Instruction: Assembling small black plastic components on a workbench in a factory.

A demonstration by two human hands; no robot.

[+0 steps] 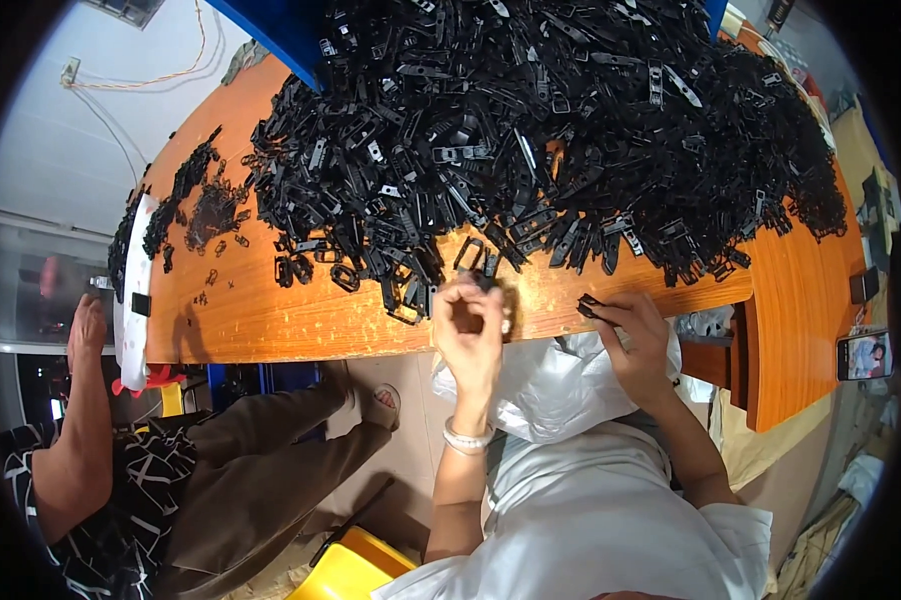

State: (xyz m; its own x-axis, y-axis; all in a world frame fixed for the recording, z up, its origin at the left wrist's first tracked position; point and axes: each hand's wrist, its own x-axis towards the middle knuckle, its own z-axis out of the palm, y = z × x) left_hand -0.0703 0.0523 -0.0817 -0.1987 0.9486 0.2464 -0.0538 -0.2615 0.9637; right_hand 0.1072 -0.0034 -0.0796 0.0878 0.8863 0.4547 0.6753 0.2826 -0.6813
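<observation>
My left hand (468, 328) is at the front edge of a large heap of black plastic parts (531, 130), with its fingers curled into a pinch. Dark parts lie right at its fingertips, and blur hides what it grips. A loop-shaped black part (471, 252) sits just beyond those fingers. To the right, over the table's front edge, my right hand (639, 345) pinches a small black plastic part (590, 306) between thumb and fingers. The parts in the heap are long, narrow pieces and open frames, mixed together.
A white plastic bag (541, 390) hangs below the wooden table (311, 325) at my lap. Smaller black parts (216, 210) lie at the left, where another person's arm (81, 420) reaches in. A phone (864, 355) stands at the right. A yellow bin (356, 570) is below.
</observation>
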